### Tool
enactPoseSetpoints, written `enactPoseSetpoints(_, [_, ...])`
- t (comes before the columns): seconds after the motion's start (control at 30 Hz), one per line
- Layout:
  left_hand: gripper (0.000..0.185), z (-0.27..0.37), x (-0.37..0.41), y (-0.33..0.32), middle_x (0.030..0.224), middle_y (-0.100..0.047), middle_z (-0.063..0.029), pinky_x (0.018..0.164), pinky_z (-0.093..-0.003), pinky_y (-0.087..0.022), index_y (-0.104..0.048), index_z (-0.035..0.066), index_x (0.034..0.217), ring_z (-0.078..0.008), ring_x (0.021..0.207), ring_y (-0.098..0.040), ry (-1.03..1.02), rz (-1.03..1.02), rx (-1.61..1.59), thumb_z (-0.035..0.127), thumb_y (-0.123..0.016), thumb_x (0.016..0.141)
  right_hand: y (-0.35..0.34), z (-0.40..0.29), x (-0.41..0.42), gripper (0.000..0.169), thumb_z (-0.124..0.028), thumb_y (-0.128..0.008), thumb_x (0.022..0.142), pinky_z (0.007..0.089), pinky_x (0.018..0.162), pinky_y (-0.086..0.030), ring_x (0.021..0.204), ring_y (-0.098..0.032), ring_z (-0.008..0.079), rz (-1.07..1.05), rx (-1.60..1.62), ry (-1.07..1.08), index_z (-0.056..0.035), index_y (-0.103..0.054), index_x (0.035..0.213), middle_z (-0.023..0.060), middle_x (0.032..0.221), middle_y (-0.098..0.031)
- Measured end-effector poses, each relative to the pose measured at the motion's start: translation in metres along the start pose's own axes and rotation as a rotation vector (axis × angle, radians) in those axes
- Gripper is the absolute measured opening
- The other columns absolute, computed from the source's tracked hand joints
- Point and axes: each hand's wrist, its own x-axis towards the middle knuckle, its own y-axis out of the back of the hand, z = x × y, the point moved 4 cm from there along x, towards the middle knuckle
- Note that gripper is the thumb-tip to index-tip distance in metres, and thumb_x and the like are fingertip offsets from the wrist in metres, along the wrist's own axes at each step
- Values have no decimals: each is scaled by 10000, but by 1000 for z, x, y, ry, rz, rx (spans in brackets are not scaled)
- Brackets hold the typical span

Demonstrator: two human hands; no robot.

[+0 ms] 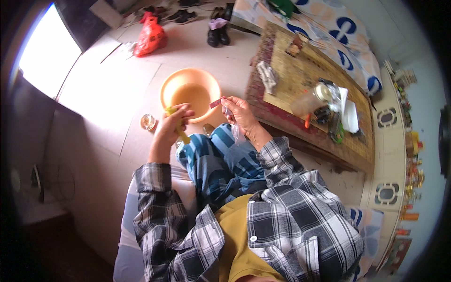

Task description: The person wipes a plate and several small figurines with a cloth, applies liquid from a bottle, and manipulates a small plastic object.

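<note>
My left hand (pixel 170 124) is closed around a slim yellow object (pixel 183 135), which sticks out above and below the fingers; its kind is hard to tell. Between the thumb and finger of my right hand (pixel 245 113) is a small red piece (pixel 215 103) bearing writing. A crumpled clear plastic bag (pixel 238 135) hangs from that same hand. Both hands are over my knees, close to the near rim of an orange plastic basin (pixel 210 80) on the floor. Left of my left hand, a small clear jar (pixel 148 122) stands on the floor, its contents unclear.
A low wooden table (pixel 282 90) at the right bears a plastic bottle (pixel 306 102), a rumpled cloth (pixel 267 77) and several small items. A red plastic bag (pixel 150 38) and black shoes (pixel 218 35) are on the floor beyond the basin. Patterned bedding (pixel 338 31) lies behind the table.
</note>
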Motion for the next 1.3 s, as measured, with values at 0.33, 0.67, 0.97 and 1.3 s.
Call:
enactPoseSetpoints(0.33, [319,-9,20,27,881,-664,-108,490,-168,-441,-579,7,1128,-83,634,-567,-44,-1,-114,191,-663,882,216,59,-113,223,-321,-617,897,207,410,-340,517,-473,63,583,204,-131,-98,-618,889,4,707,-543])
enactPoseSetpoints(0.67, [356,-27,36,74,1017,-613,-89,528,-178,-465,-558,44,1181,-59,628,-552,-48,-32,-66,210,-654,880,339,112,-175,175,-318,-580,914,251,427,-353,493,-477,62,1017,299,-92,-155,-633,883,-39,668,-537])
enactPoseSetpoints(0.97, [334,-30,44,107,1016,-581,-95,485,-157,-459,-554,46,1122,-51,569,-536,-23,93,-47,162,-698,844,393,114,-185,156,-256,-672,864,233,428,-406,491,-501,81,1135,382,60,-115,-621,820,0,681,-583])
enactPoseSetpoints(1.3, [331,-36,54,117,1000,-616,-161,447,-172,-446,-567,30,1078,-101,501,-542,3,179,-85,136,-728,809,411,97,-170,209,-258,-671,848,235,437,-412,484,-508,86,1143,218,62,-80,-640,742,18,628,-603])
